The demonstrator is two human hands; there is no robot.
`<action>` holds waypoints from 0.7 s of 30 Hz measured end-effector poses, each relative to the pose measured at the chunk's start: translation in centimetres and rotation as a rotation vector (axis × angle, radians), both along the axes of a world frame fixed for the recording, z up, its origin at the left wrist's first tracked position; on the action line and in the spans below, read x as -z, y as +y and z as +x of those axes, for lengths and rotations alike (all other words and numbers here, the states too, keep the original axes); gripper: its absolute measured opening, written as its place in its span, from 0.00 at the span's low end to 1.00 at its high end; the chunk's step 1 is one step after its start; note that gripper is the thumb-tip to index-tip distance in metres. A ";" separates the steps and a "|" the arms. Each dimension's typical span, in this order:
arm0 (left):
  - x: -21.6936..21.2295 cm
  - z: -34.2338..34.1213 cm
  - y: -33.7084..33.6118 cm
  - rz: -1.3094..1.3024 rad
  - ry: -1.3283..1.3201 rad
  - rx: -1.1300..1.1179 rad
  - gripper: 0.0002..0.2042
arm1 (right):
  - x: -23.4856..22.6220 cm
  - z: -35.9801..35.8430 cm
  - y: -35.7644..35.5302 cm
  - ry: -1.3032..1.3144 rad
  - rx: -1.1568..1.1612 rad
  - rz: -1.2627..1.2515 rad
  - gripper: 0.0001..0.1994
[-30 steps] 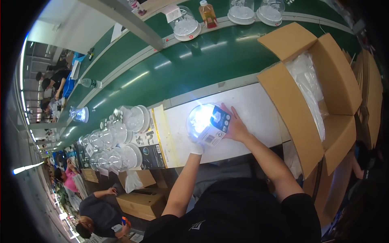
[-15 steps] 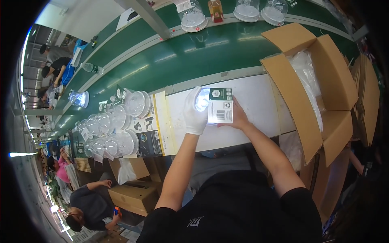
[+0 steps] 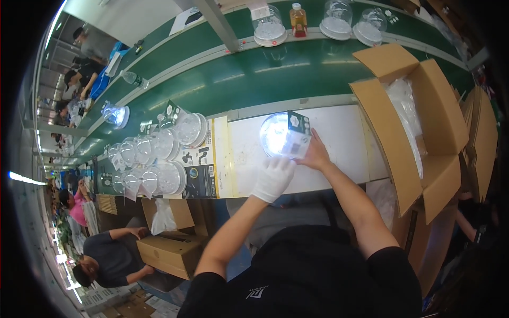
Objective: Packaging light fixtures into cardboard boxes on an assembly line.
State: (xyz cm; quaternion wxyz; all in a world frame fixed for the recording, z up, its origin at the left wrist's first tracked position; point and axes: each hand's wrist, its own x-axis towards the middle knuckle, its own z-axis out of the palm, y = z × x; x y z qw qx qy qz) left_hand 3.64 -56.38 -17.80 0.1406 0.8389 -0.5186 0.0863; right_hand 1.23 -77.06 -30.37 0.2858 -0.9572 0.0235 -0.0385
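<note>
A brightly lit clear dome lamp (image 3: 274, 135) is held above the white work surface, tilted so its glow faces up. A green and white printed card (image 3: 300, 123) stands against its right side. My bare right hand (image 3: 316, 153) grips the lamp and card from the right, thumb underneath. At the lamp's lower edge is my left hand (image 3: 273, 179), in a white glove, its fingers bent and closed against the rim. Glare and the glove hide exactly what those fingertips hold.
Several unlit clear domes (image 3: 169, 177) stand in rows at left, and a lit one (image 3: 115, 115) sits farther off. An open cardboard box (image 3: 419, 106) with plastic lining stands at right. More domes (image 3: 336, 21) and a bottle (image 3: 298, 21) line the back shelf. A co-worker (image 3: 114, 257) handles a carton (image 3: 172, 254).
My left hand has moved from the lamp's left side down to its lower edge. The lamp and card have turned, showing more of the glowing dome. The co-worker's hand has moved to the carton.
</note>
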 end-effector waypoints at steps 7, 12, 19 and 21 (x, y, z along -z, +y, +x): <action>-1.7 5.0 -6.8 0.317 -0.437 0.176 0.21 | -0.9 -0.4 0.6 -0.064 0.031 -0.044 0.50; 12.5 2.5 -10.1 0.852 -0.652 -0.155 0.26 | -2.5 -0.2 2.2 0.011 0.097 0.242 0.46; 10.3 0.3 -6.8 0.732 -0.530 -0.004 0.23 | -2.1 -0.1 0.5 0.006 0.009 0.030 0.49; 6.6 -0.8 -5.2 0.676 -0.427 0.114 0.22 | -1.3 0.3 0.6 -0.029 0.012 0.036 0.53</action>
